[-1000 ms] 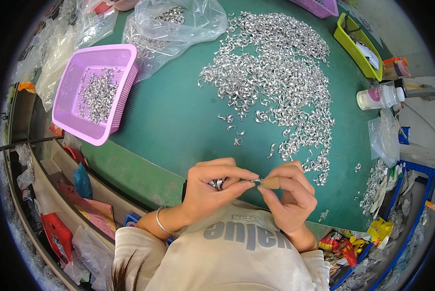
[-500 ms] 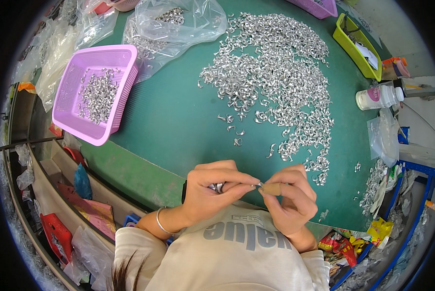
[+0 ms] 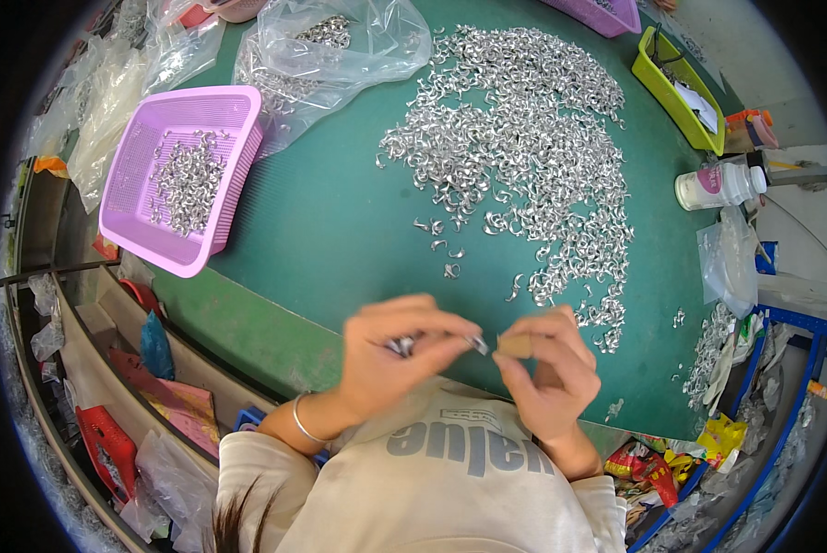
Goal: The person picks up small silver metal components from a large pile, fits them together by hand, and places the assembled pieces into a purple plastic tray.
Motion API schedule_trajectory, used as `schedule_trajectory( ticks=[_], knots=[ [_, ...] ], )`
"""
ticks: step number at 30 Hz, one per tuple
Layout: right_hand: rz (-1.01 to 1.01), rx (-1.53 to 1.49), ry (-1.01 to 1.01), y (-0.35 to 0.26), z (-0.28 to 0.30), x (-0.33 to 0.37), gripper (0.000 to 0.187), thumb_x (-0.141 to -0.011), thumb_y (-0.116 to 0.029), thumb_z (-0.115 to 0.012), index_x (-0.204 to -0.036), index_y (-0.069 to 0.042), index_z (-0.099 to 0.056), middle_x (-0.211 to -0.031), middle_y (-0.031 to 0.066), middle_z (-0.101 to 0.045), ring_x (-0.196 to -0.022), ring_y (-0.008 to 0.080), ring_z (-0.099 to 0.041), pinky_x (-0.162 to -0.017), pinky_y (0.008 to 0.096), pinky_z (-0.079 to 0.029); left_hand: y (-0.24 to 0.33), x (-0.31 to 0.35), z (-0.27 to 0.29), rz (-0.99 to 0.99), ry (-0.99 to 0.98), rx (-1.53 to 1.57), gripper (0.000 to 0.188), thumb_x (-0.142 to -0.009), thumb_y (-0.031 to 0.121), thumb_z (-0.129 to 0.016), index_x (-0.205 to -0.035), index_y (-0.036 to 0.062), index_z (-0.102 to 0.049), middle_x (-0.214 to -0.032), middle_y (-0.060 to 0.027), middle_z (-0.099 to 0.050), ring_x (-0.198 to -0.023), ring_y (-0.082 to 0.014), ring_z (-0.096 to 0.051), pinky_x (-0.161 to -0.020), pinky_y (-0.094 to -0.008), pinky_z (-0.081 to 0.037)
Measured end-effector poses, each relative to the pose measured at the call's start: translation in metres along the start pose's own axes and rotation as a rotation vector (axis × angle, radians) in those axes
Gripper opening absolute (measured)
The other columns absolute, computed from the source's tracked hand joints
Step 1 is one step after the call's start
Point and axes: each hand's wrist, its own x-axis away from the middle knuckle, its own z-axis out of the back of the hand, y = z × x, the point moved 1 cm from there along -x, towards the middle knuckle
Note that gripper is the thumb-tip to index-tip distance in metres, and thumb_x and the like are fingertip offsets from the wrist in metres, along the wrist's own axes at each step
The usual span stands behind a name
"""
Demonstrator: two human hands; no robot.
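Observation:
My left hand [image 3: 377, 359] pinches a small curved silver metal piece [image 3: 477, 344] between thumb and forefinger, close above my shirt front. More silver metal pieces [image 3: 401, 346] show tucked in the curled fingers of that hand. Just to the right, my right hand [image 3: 556, 373] is closed in a pinch, with a tan cover on one fingertip; whatever lies between its fingers is hidden. A narrow gap parts the two hands. Beyond them a large spread of similar silver pieces [image 3: 543, 138] covers the green table [image 3: 330, 212], with a few loose ones at its near side.
A purple basket [image 3: 240, 175] holding silver pieces stands at left, beside a clear plastic bag [image 3: 367, 69] with more. At right are a yellow-green basket [image 3: 649, 78], a white bottle [image 3: 713, 187] and another small heap of pieces [image 3: 708, 359]. The table's near edge runs before me.
My hands have come apart at the fingertips. The left hand has shifted slightly left, blurred by motion, with the metal piece in its pinch; the right hand has hardly moved.

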Motion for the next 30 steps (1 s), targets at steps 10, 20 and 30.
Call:
schedule_trajectory(
  ticks=[10,20,30],
  knots=[
    [-0.056,0.358,-0.143,0.08,-0.034,-0.016,0.02,-0.07,0.003,-0.06,-0.089,-0.001,-0.059,-0.081,0.0101,-0.055,-0.077,0.0264,-0.049,-0.07,0.0327,-0.04,0.005,-0.042,0.146,-0.149,1.031,-0.551,0.021,-0.078,0.005,-0.061,-0.098,-0.0002,-0.063,-0.062,0.0053,-0.043,-0.053,-0.0018,-0.037,-0.047,-0.016,-0.029],
    [-0.072,0.237,-0.073,0.058,-0.026,-0.01,0.016,-0.067,0.008,-0.061,-0.081,0.0,-0.058,-0.079,0.0095,-0.057,-0.072,0.0253,-0.052,-0.064,0.0322,-0.043,-0.031,-0.017,0.011,0.435,0.112,0.063,0.016,-0.075,0.005,-0.064,-0.09,0.0027,-0.064,-0.065,0.0055,-0.048,-0.057,-0.0014,-0.041,-0.048,-0.017,-0.033],
    [-0.075,0.049,0.0,0.016,-0.009,-0.006,0.02,-0.064,0.011,-0.066,-0.08,0.002,-0.057,-0.081,0.011,-0.06,-0.068,0.0215,-0.053,-0.059,0.0282,-0.042,-0.019,-0.011,-0.008,0.08,-0.014,-0.011,0.014,-0.067,-0.001,-0.068,-0.081,-0.0008,-0.066,-0.063,-0.0023,-0.049,-0.058,-0.0079,-0.042,-0.051,-0.0222,-0.03]
  ],
)
